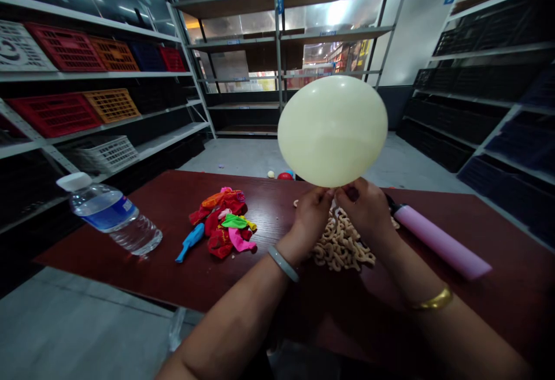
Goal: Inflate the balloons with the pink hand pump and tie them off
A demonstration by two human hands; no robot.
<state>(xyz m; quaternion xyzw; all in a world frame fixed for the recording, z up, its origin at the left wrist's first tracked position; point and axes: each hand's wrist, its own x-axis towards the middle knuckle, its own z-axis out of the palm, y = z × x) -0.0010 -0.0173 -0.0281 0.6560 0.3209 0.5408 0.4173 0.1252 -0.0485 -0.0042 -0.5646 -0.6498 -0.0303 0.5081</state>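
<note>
Fingers (319, 194) of left hand (309, 218) and right hand (368, 209) pinch inflated pale-yellow rubber balloon (332, 128), right of centre; whether tied, cannot tell. Limp multicoloured rubber balloons (215, 222), centre-left, uninflated.

The bare left forearm (243, 310) and right forearm (418, 273) slanted inward from the near side, wrists (291, 248) apart. Farther off, the left hand (311, 215) and right hand (366, 209) were just beside each other, fingers (319, 192) bent in a pinch.
</note>
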